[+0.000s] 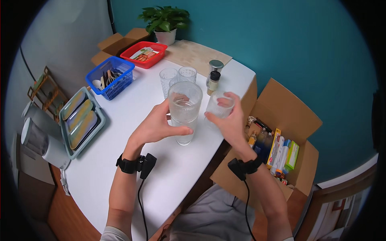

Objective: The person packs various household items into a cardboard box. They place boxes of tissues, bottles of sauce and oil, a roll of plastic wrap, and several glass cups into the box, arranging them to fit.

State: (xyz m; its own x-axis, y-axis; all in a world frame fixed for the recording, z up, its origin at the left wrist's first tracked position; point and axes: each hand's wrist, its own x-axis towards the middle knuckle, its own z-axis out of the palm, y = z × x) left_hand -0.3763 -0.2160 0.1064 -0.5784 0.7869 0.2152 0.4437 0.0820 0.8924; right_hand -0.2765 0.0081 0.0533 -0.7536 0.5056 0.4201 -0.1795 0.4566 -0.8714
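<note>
My left hand (156, 123) is wrapped around a tall clear glass tumbler (185, 108). A second rim line runs partway down it, so it looks like nested glasses, though the clear walls make this hard to tell. In my right hand (229, 123) is a shorter ribbed glass (220, 107), slightly blurred and tilted, just right of the tall one. Behind the tall glass stand patterned drinking glasses (187, 73), partly hidden by it. A spice jar with a black lid (213, 82) and a silver-lidded container (216, 67) stand beyond my right hand.
On the white table (129, 186) are a blue basket (117, 86) of utensils, a red basket (144, 64) with packets and a light-blue tray (102, 120) of oblong dishes. An open cardboard box (289, 105) of boxes and bottles stands right. A potted plant (166, 36) is at back.
</note>
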